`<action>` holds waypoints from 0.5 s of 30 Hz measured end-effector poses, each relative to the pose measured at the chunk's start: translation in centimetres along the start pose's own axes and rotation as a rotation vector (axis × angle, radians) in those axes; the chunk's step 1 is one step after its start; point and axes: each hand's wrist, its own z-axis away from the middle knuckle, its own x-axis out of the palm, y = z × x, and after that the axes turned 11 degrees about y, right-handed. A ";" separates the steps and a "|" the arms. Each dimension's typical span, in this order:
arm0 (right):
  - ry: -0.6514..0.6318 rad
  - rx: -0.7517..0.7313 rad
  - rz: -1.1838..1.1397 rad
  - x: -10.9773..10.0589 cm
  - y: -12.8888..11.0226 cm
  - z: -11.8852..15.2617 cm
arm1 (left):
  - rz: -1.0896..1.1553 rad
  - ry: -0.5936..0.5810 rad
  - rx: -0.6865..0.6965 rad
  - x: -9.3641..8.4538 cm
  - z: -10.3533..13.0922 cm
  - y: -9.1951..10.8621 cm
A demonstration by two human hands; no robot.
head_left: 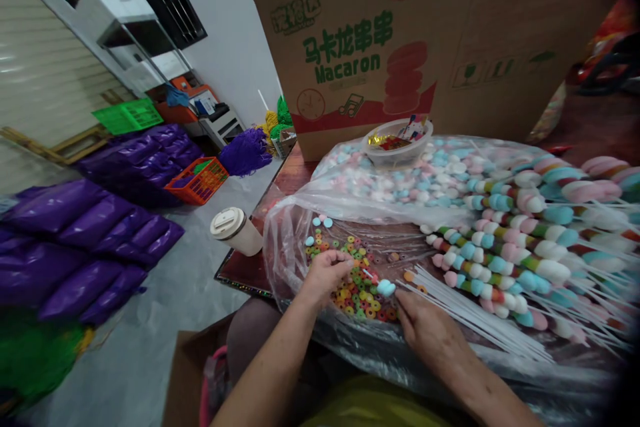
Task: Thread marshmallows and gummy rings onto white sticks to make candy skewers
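My right hand (pixel 425 323) is closed around a white stick whose shaft is mostly hidden by the fingers. Pale blue marshmallows (pixel 386 287) are threaded on it, and its far end, with something red, points left over the ring candies. My left hand (pixel 327 273) is just above the pile, thumb and fingers drawn together; what they pinch, if anything, is too small to make out. Colourful ring-shaped candies (pixel 363 303) lie loose on clear plastic sheeting (pixel 287 233) between and under the hands. Bare white sticks (pixel 480 313) lie in a bundle beside my right hand.
Finished marshmallow skewers (pixel 520 247) are stacked at the right. Behind lies a bag of loose marshmallows (pixel 345 173) with a plastic bowl (pixel 395 157) of wrappers on it. A lidded cup (pixel 240 232) stands at the table's left edge. A large cardboard box (pixel 360 27) blocks the back.
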 end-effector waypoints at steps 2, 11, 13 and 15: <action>0.001 -0.018 0.004 0.2 -0.4 -0.4 | 0.269 -0.063 -0.174 -0.2 0.9 0.2; 0.093 -0.089 -0.128 1.1 -0.6 -1.3 | 0.300 -0.154 -0.159 -0.4 0.9 0.4; 0.180 -0.069 -0.215 1.0 -0.5 -1.7 | 0.017 -0.034 0.002 -1.6 -1.8 1.2; 0.238 -0.048 -0.270 0.8 -0.5 -1.9 | -0.264 0.177 0.113 -2.6 -5.2 2.2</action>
